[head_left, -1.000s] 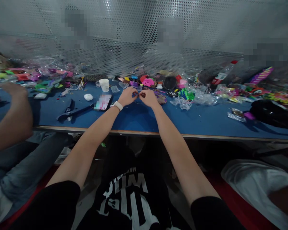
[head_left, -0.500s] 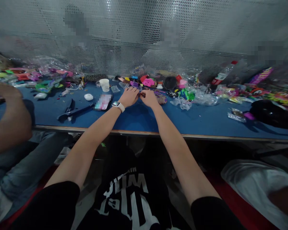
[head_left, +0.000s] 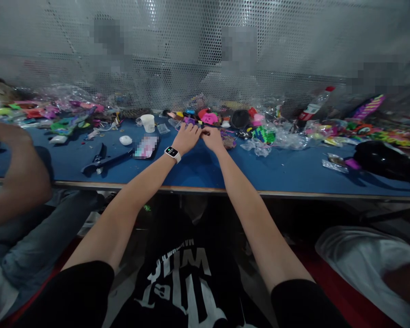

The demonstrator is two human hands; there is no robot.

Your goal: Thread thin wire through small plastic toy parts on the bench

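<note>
Head view looked down over both bare arms stretched out to a long blue table (head_left: pixel 198 168). The left hand (head_left: pixel 186 139), with a white watch (head_left: pixel 172 153) on its wrist, and the right hand (head_left: pixel 212 138) met at their fingertips just in front of a heap of coloured trinkets (head_left: pixel 225 119) at the table's far edge. Both sets of fingers were curled inward and pinched together on something very small between them; it was too tiny and dark to name, perhaps a thin piece from the heap, so what either hand gripped could not be told with certainty. The pinch sat just above the table top, between the two hands and touching both.

Left of the left hand lay a phone (head_left: pixel 145 147) flat on the table, and beyond it a small white cup (head_left: pixel 148 122) stood upright. A white oval case (head_left: pixel 125 140) lay near the phone, and a black hand tool (head_left: pixel 102 160) rested further left. Crumpled clear plastic bags (head_left: pixel 280 139) spread to the right of the right hand, with a plastic bottle (head_left: pixel 312 108) leaning against the perforated screen (head_left: pixel 177 54) behind. A black rounded object (head_left: pixel 382 160) lay at the far right. Another person's arm (head_left: pixel 15 173) was raised at the left edge, well apart from the two hands.
</note>
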